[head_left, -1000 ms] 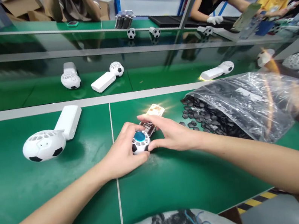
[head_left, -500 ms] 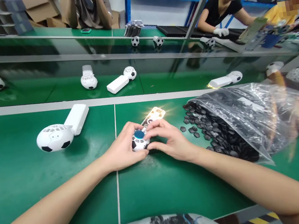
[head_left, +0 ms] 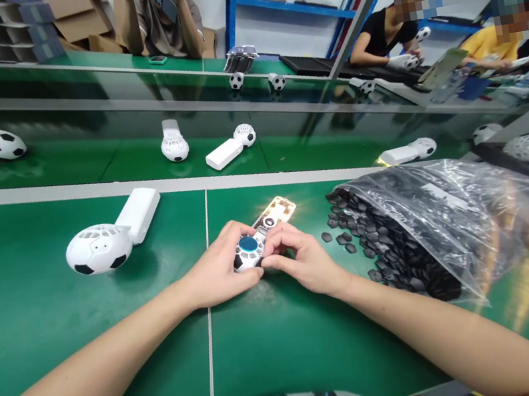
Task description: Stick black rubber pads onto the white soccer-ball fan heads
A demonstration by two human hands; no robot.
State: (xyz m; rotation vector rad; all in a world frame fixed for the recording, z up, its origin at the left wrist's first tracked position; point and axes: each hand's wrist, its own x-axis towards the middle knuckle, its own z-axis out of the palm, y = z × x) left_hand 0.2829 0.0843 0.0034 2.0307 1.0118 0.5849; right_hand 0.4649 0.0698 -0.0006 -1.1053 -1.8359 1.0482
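In front of me on the green bench is a handheld fan with a soccer-ball head (head_left: pixel 249 259), a blue round disc at its centre. Its handle (head_left: pixel 278 212) points away to the right and shines brightly. My left hand (head_left: pixel 222 266) wraps the left side of the head, thumb in front and fingers behind. My right hand (head_left: pixel 299 256) pinches at the right side of the head, fingertips together against it. Any small part between those fingertips is hidden. To the right, loose black pentagon pieces (head_left: pixel 378 240) spill from a clear plastic bag (head_left: pixel 489 207).
Another white soccer-ball fan (head_left: pixel 100 248) lies at the left on the bench. Beyond a metal rail (head_left: pixel 291 176), several similar fans (head_left: pixel 230 148) lie on a green belt. Co-workers sit across, near boxes (head_left: pixel 76 16) and a blue shelf (head_left: pixel 293 4).
My right fingers have drawn closer together and lower on the fan head's right side. Fans on the belt have shifted right. A co-worker's gloved hands now hold a ball-shaped piece.
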